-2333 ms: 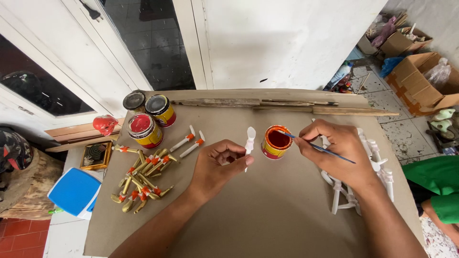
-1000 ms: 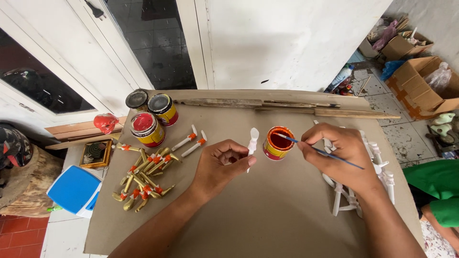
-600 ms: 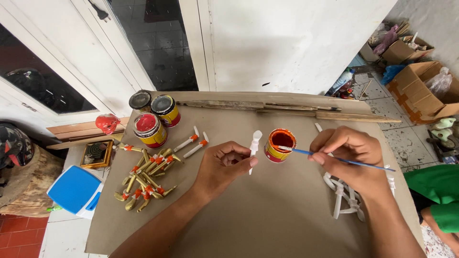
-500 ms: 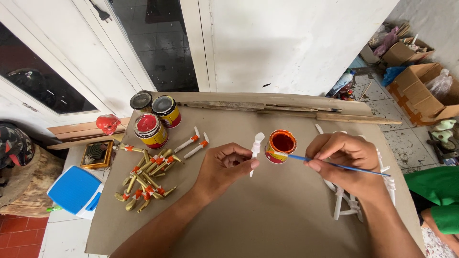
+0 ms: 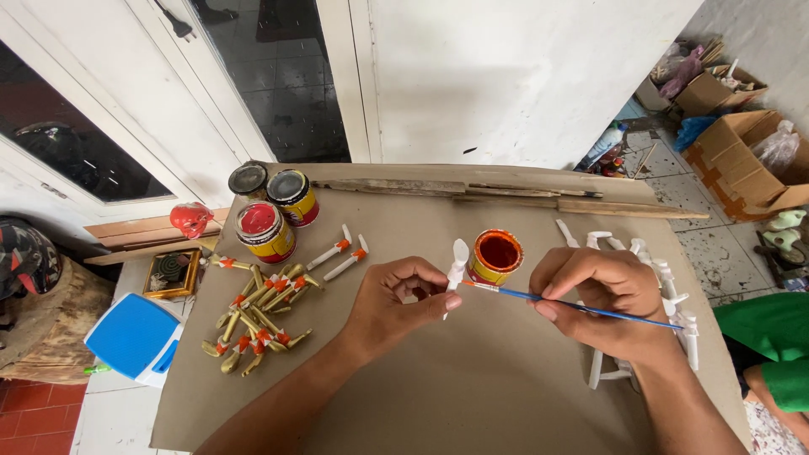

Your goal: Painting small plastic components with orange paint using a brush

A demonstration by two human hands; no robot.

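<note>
1. L hand (image 5: 396, 299): fingers closed in a pinch round the stem of a small white piece (image 5: 456, 257), spoon-shaped top end up. Piece is over the board (image 5: 472, 396), just left of the orange tin (image 5: 495, 255).
2. R hand (image 5: 602, 295): fingers closed on a thin blue brush (image 5: 581, 306), pencil grip approx mid-handle. Bristle tip touches or nearly touches the piece's stem; can't tell which.
3. Handling, piece: looks v. light, stiff, thin, prob. snaps if bent. Best held low on the stem as now, clear of the spot the brush meets. Wet paint would smear, so keep fingers off fresh colour.
4. Handling, brush: light, slim, rigid handle w/ soft tip. Grip nearer the bristles gives more control.
5. Orange tin: open, paint inside, light enough to tip if knocked; both hands are near it.
6. Counts: tins 4 in all. That's 1 orange by the hands plus 3 at the board's far left: 1 w/ red lid (image 5: 264, 230), 1 w/ dark top (image 5: 292, 195), 1 w/ dark lid (image 5: 249, 179) behind.
7. Painted pieces: gold w/ orange bands in a heap (image 5: 253, 316) on the left, roughly a dozen+, overlapped so no exact no. 2 white ones w/ orange bands (image 5: 341, 251) lie apart from the heap.
8. Unpainted white pieces (image 5: 666, 282) under and beside R hand: several, partly hidden, can't count.
9. Brushes 1. Hands 2, same person.
</note>
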